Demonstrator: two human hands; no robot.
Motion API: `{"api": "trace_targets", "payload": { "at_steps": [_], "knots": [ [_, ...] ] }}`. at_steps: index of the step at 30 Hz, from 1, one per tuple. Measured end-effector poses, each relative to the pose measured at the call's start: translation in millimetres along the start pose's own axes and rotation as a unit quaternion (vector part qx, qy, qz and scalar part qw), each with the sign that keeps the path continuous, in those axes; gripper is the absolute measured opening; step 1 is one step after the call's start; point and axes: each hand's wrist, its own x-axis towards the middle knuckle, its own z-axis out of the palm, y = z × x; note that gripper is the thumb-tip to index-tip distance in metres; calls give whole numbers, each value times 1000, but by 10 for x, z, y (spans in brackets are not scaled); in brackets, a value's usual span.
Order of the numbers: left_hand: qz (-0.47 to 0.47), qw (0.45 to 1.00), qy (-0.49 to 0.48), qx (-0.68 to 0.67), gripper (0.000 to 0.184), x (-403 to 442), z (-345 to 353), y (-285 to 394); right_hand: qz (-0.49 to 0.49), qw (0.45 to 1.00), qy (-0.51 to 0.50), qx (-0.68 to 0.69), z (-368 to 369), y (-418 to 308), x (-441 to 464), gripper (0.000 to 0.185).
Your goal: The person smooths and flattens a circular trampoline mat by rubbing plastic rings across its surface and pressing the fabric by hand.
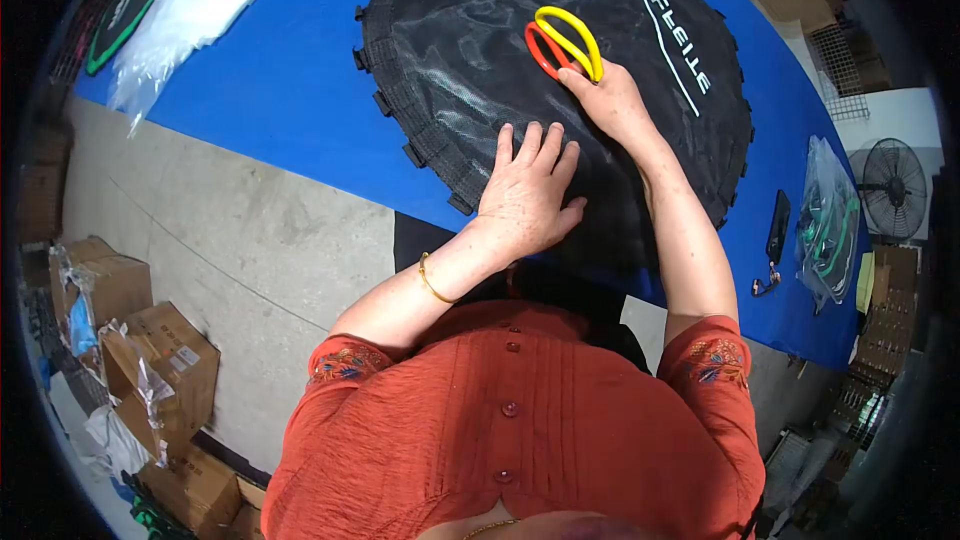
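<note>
A round black mesh piece [450,60] with tabs along its rim and white lettering lies on the blue table [270,70]. My left hand [530,185] rests flat on its near part, fingers spread, holding nothing. Farther forward and to the right, my right hand [608,100] is closed on scissors [592,45] with one yellow and one red handle loop. The loops point away from me; the blades are hidden under the hand.
Clear plastic bags [190,25] lie at the table's far left. On the right are a black phone-like object [778,225] and a bagged green-edged item [828,230]. A fan [892,185] stands beyond. Cardboard boxes [165,370] sit on the floor at left.
</note>
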Motion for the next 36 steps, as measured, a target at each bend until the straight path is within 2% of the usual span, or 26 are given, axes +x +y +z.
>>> {"api": "trace_targets", "payload": {
  "at_steps": [4,14,17,21,24,27,28,31,32,36],
  "knots": [
    [-3,1000,-12,-1,74,0,5,-3,-36,999,-14,-22,148,-146,154,41],
    [-4,1000,-9,-3,74,-6,3,4,-71,996,39,-48,283,-117,405,40],
    [-3,1000,-6,-2,74,-10,0,13,-65,991,75,-94,254,-173,470,39],
    [0,1000,2,-1,73,-19,9,8,-75,995,59,-19,267,13,612,40],
    [3,1000,9,5,72,-20,7,15,-84,992,79,-43,260,13,464,36],
    [8,1000,16,14,71,-15,5,19,-101,977,104,-155,228,18,290,28],
    [11,1000,19,18,70,-12,9,20,-130,962,107,-216,204,111,276,19],
    [18,999,26,30,68,-7,4,28,-170,929,152,-290,98,442,291,21],
    [17,999,26,33,68,-10,-2,36,-162,923,161,-309,39,568,309,30],
    [14,999,17,43,68,-4,-5,61,-130,912,206,-331,-309,1015,243,26]
  ]
}}
